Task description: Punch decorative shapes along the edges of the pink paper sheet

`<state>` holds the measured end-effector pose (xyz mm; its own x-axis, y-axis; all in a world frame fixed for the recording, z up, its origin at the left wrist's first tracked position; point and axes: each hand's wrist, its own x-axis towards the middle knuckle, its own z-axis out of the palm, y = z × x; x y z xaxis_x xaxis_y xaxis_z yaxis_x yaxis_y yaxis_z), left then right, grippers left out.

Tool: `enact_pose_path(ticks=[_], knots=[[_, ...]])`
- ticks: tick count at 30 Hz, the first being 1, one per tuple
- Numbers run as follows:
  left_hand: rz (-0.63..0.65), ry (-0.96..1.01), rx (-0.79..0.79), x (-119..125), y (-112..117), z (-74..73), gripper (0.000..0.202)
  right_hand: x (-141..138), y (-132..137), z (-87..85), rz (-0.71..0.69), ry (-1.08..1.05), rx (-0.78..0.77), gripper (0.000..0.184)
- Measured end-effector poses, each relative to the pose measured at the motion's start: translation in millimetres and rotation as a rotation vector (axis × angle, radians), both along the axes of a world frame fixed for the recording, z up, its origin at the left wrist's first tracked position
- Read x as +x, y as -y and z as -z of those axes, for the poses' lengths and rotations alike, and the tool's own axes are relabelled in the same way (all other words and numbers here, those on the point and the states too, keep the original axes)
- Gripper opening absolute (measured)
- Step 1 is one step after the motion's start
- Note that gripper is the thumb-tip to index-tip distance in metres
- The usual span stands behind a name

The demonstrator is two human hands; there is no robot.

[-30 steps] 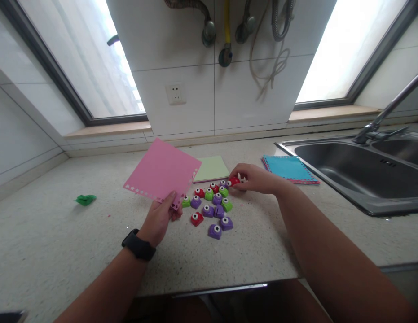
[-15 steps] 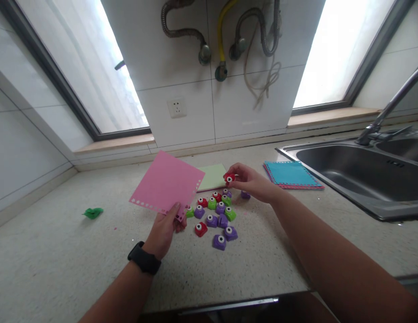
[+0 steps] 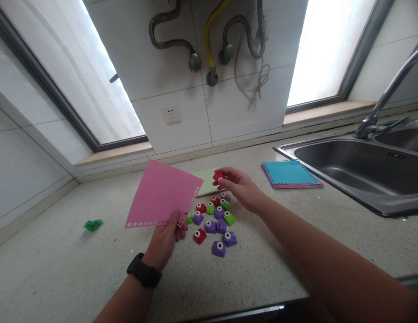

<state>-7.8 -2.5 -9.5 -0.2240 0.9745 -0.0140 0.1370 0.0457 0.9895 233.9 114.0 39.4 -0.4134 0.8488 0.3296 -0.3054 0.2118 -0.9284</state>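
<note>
My left hand [image 3: 165,238] pinches the lower corner of a pink paper sheet [image 3: 163,193] and holds it tilted above the counter; small shapes are punched along two of its edges. My right hand [image 3: 238,187] holds a small red craft punch [image 3: 217,176] in its fingertips, lifted close to the sheet's right edge. Below and between the hands, several red, green and purple craft punches [image 3: 215,220] lie in a cluster on the speckled countertop [image 3: 60,264]. A black watch [image 3: 143,272] is on my left wrist.
A light green sheet [image 3: 206,186] lies behind the punches. A stack of blue and pink sheets [image 3: 289,175] lies beside the steel sink [image 3: 360,172] with its tap [image 3: 380,110] at right. A green scrap [image 3: 92,224] lies at left. A wall socket [image 3: 171,115] and hoses are on the tiles.
My right hand picked a red punch out of the cluster, lifted it and brought it left toward the pink sheet. My left hand kept holding the sheet, turning it a little.
</note>
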Motion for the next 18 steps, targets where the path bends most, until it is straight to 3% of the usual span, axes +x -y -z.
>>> enact_pose_path(ticks=[8, 18], knots=[[-0.053, -0.126, -0.009, 2.1, 4.2, -1.8, 0.066, -4.4, 16.4, -8.6, -0.004, -0.084, 0.185, 0.036], [-0.056, -0.119, 0.004, 1.3, 3.4, 2.5, 0.067, -4.2, 35.5, -14.7, 0.081, 0.046, 0.545, 0.035]])
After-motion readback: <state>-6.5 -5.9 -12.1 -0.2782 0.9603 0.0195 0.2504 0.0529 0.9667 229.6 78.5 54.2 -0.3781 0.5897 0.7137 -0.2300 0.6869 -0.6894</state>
